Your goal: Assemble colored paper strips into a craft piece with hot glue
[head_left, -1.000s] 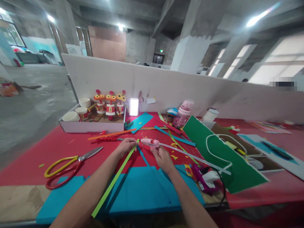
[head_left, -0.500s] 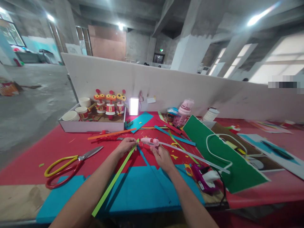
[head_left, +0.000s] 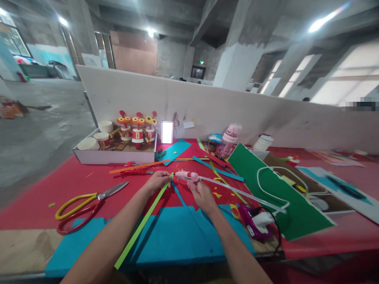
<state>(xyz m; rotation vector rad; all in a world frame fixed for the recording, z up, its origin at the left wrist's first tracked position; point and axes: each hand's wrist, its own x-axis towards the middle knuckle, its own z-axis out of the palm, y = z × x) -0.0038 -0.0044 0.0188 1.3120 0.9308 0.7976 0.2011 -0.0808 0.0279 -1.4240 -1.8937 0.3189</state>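
My left hand (head_left: 158,181) pinches the upper ends of two paper strips, a long lime-green strip (head_left: 143,225) slanting down toward me and a blue strip (head_left: 178,193) angled to the right. My right hand (head_left: 203,195) is wrapped around a pink hot glue gun (head_left: 186,176). Its nozzle points left and meets, or nearly meets, the strips at my left fingertips. From the back of the gun a long translucent glue stick (head_left: 242,193) reaches out to the right. Below both hands lies a blue sheet (head_left: 189,240) on the red tabletop.
Large scissors (head_left: 91,207) with red and yellow handles lie at left. Behind them, a white box (head_left: 118,157) holds paper cups and cup figures. A purple power strip (head_left: 256,225) and a green board (head_left: 278,197) are at right. A pink bottle (head_left: 229,140) stands by the partition.
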